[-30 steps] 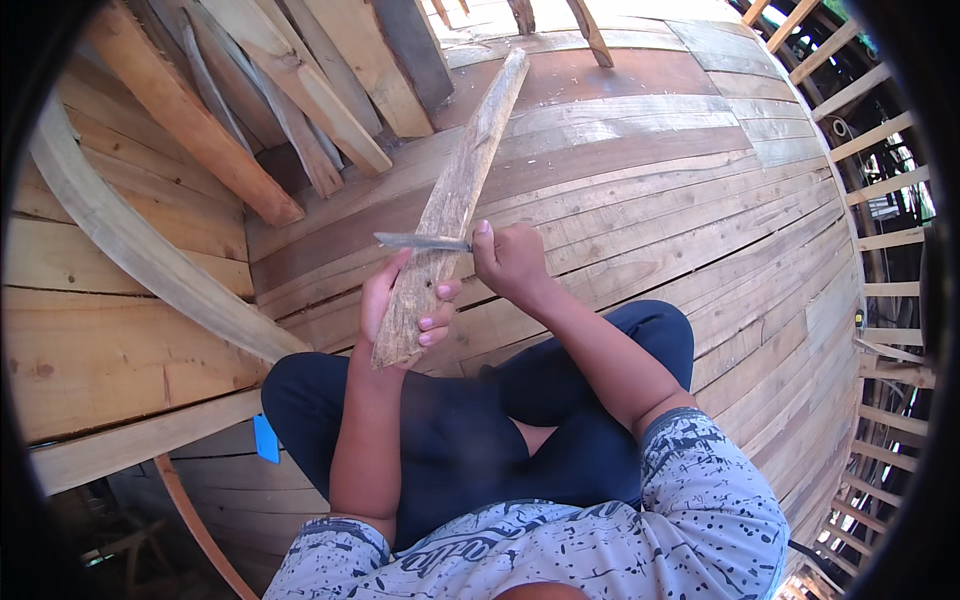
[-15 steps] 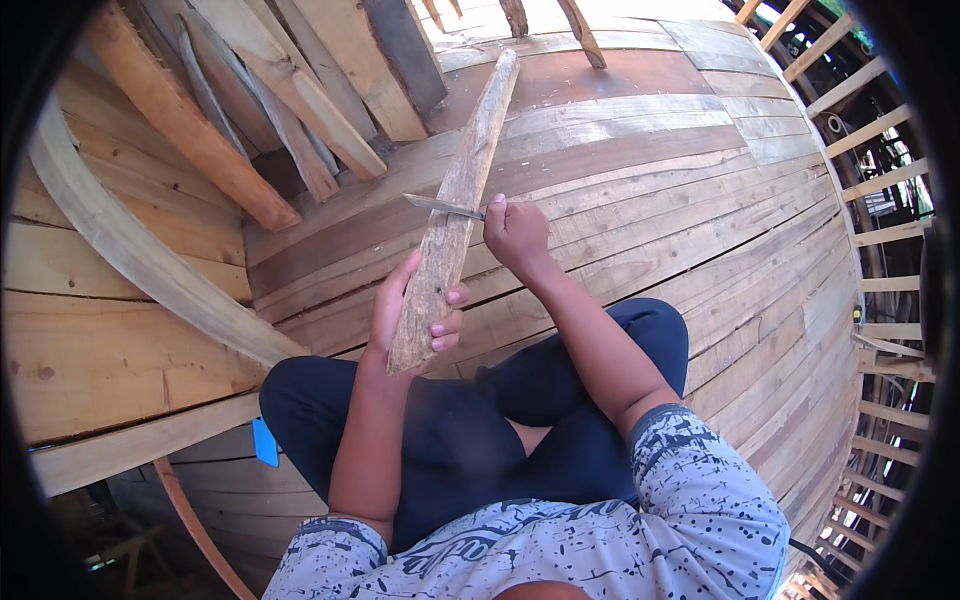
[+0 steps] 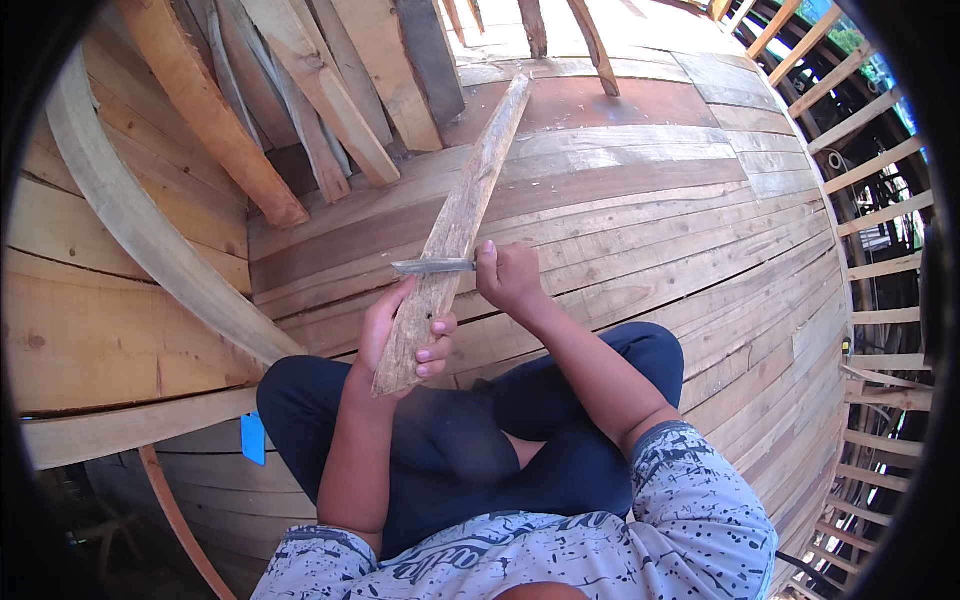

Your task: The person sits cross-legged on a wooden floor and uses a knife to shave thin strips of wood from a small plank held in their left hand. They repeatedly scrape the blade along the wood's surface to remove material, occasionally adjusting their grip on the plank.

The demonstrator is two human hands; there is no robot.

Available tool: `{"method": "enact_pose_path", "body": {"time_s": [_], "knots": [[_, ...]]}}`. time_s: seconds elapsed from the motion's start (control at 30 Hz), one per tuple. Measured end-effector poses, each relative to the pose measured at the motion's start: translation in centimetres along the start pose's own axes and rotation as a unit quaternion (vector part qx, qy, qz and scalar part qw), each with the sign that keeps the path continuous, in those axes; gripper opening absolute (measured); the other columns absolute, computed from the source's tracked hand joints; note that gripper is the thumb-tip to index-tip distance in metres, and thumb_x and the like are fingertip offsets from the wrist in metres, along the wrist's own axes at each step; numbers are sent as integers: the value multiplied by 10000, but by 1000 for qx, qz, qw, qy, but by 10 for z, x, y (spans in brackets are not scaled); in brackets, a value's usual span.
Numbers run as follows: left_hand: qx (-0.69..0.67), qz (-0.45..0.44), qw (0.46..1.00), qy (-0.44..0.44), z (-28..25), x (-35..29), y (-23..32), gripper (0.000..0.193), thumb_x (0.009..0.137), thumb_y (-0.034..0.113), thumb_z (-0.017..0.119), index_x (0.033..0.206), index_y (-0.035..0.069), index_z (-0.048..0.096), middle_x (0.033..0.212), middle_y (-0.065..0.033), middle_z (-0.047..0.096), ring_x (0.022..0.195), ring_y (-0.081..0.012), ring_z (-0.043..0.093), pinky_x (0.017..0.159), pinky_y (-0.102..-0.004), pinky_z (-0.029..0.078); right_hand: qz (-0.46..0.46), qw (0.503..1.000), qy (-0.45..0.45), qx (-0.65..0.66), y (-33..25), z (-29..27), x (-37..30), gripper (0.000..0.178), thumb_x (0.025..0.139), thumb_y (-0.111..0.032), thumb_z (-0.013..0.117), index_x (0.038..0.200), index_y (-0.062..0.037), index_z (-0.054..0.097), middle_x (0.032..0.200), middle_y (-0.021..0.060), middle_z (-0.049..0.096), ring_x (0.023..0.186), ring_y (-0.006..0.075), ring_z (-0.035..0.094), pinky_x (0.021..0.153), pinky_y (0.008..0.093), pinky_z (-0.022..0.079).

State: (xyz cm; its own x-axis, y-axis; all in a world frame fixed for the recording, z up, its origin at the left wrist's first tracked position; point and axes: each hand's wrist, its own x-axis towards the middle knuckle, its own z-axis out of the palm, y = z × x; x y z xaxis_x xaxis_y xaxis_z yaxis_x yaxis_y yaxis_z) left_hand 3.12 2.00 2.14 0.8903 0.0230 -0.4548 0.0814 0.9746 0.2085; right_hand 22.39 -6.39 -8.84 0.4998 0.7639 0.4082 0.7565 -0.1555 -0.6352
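A long, rough piece of wood (image 3: 464, 218) tapers to a narrow far end and slants away from me over my crossed legs. My left hand (image 3: 405, 340) is wrapped round its wide near end, thumb on the left edge and fingertips on the right. In my right hand (image 3: 508, 275) is a knife (image 3: 434, 266), its handle hidden by the closed fist. The blade lies crosswise on the wood's upper face, just beyond my left hand, with its tip sticking out past the left edge.
Planks (image 3: 620, 220) form the curved floor around me. At the far left lean several boards (image 3: 320, 90), and a curved timber (image 3: 150, 230) runs down beside my left knee. A blue tag (image 3: 253, 438) hangs by that knee. Wooden slats (image 3: 885, 316) line the right side.
The knife has slid along the wood toward me, closer to my left hand, and its blade now shows more of its flat. The wood's near end sits slightly lower and further left.
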Motion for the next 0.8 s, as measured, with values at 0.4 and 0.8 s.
{"method": "enact_pose_path", "body": {"time_s": [0.4, 0.8], "knots": [[0, 1, 1000, 24, 4, -3, -14, 442, 1035, 523, 357, 1228, 153, 503, 772, -54, 502, 458, -132, 446, 375, -265, 385, -87, 979, 168, -73, 24, -4, 18, 379, 929, -201, 452, 568, -88, 492, 506, 106, 482, 430, 328, 488, 440, 436, 387], [145, 16, 989, 29, 2, 0, -30, 395, 1032, 511, 377, 1197, 161, 453, 769, -25, 481, 486, -99, 427, 404, -252, 363, 78, 984, 72, -142, 16, -8, -6, 537, 988, -304, 410, 608, -12, 653, 539, 228, 574, 500, 418, 595, 523, 517, 477]]}}
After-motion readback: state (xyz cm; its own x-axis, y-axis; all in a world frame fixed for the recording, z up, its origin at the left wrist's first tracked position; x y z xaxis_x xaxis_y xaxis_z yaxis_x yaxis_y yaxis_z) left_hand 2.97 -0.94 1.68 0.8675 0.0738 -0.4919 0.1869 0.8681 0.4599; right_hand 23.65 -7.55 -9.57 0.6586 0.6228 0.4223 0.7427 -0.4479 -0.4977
